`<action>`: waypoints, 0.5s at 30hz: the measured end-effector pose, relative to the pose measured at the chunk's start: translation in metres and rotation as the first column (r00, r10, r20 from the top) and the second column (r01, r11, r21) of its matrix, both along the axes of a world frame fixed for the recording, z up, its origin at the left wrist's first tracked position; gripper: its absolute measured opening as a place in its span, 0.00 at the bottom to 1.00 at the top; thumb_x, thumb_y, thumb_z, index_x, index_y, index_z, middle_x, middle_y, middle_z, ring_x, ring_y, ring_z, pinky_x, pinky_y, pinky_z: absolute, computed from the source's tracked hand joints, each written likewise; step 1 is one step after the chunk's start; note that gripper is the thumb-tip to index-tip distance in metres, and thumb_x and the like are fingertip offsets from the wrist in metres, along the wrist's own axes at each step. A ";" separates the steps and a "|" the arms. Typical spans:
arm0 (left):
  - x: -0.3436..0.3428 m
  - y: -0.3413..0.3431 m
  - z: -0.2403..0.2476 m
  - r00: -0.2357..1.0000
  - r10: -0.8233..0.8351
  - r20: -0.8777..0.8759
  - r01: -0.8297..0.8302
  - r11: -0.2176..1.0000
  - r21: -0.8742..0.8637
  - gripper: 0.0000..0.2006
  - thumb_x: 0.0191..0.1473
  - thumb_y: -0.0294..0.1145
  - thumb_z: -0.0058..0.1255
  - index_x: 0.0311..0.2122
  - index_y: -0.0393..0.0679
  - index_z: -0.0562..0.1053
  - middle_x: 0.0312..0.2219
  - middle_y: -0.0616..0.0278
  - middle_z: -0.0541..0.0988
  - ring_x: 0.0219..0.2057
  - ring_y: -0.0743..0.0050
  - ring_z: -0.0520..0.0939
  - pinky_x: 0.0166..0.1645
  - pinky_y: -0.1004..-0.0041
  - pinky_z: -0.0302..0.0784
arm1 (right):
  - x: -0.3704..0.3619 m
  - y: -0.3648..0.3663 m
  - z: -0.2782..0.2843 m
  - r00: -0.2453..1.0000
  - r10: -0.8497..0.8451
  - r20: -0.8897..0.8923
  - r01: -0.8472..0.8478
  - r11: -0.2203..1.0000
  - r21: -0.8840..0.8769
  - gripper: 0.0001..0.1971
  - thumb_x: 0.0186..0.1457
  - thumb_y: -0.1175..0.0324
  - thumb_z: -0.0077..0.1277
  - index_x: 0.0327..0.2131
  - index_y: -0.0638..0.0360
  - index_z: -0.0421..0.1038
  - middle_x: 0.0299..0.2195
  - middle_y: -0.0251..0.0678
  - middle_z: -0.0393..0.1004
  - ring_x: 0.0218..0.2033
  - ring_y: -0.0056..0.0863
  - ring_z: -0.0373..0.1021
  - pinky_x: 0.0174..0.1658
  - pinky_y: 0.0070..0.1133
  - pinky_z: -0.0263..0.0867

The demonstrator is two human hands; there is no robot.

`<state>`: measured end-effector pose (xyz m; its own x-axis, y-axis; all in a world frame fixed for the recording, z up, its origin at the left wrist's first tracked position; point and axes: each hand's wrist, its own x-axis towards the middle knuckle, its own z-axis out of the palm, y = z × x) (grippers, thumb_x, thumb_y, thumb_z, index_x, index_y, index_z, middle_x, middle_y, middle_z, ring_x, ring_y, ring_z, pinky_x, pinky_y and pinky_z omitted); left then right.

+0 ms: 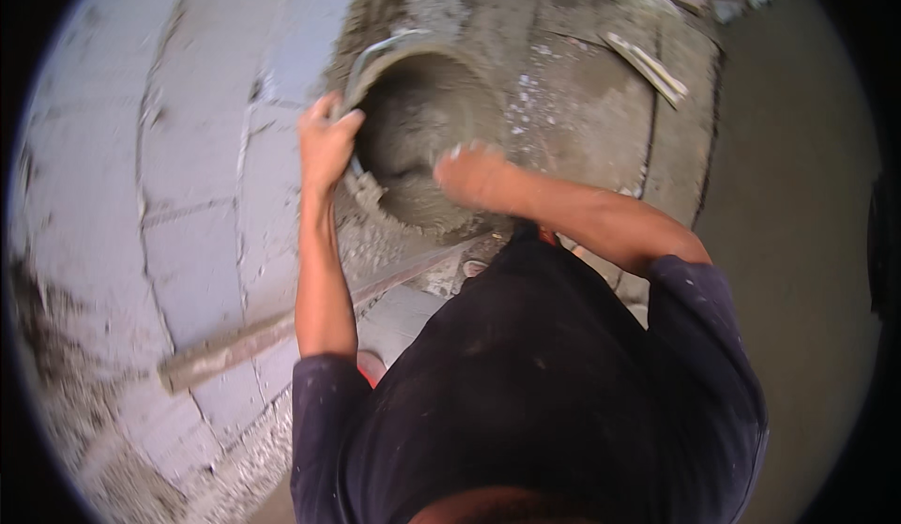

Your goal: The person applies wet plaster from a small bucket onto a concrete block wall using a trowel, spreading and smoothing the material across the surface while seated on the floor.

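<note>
Bucket sits tipped, mouth facing the camera, on a gray mortar-smeared floor, upper middle of frame, right next to a block wall. Bucket is round, gray, crusted inside and out with cement. Wet gray mortar coats the inner wall and pools at the lower side of the mouth. A thin metal handle arcs over the upper left rim.

Left hand is on the bucket's left rim, fingers curled over the edge and pressed together, gripping it. Thumb side faces the wall. Forearm runs straight down to a dark sleeve.

Right hand is at the lower right of the bucket mouth, reaching in over the mortar. It is motion-blurred. Fingers look bunched together, but cannot tell if they hold anything or touch the mortar. Pale mortar specks on the fingertips.

Dark shirt fills the lower middle, dusted with gray spots.

A long mortar-caked straight bar lies across the blocks, from lower left up toward the bucket's base. Loose mortar crumbs lie between bar and bucket. A flat board lies on the floor, upper right, well apart from the bucket. Wall blocks are pale gray with rough mortar joints.
</note>
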<state>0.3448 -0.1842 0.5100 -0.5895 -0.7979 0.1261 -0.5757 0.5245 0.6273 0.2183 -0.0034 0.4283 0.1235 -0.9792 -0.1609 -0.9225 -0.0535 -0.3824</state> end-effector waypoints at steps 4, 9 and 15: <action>0.034 0.016 -0.052 0.911 0.370 -0.179 -0.346 0.926 0.151 0.15 0.44 0.27 0.54 0.36 0.27 0.75 0.27 0.57 0.79 0.30 0.72 0.77 0.37 0.71 0.72 | -0.038 0.035 -0.042 0.947 -0.059 0.317 -0.045 0.950 0.310 0.13 0.54 0.66 0.49 0.40 0.65 0.72 0.34 0.50 0.77 0.36 0.45 0.76 0.39 0.38 0.71; 0.013 0.065 -0.103 0.814 0.529 -0.239 -0.372 0.791 0.486 0.06 0.45 0.19 0.51 0.21 0.40 0.68 0.20 0.74 0.68 0.22 0.88 0.64 0.25 0.79 0.59 | -0.115 0.147 -0.112 0.461 -0.675 0.575 0.451 0.737 0.503 0.21 0.56 0.56 0.52 0.49 0.58 0.70 0.38 0.51 0.75 0.40 0.46 0.73 0.44 0.35 0.68; 0.026 0.101 -0.196 0.776 0.601 -0.191 -0.476 0.757 0.449 0.05 0.42 0.21 0.54 0.22 0.35 0.69 0.19 0.70 0.69 0.22 0.82 0.67 0.28 0.74 0.64 | -0.171 0.354 -0.207 0.182 -0.983 -0.010 0.647 0.112 0.754 0.25 0.58 0.58 0.51 0.57 0.53 0.65 0.39 0.52 0.75 0.41 0.38 0.73 0.42 0.31 0.70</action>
<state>0.3708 -0.0835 0.3136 -0.0258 -0.9905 -0.1354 -0.4368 -0.1106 0.8927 0.0470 0.3502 0.2215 -0.4920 -0.2083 -0.8453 0.0808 0.9558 -0.2826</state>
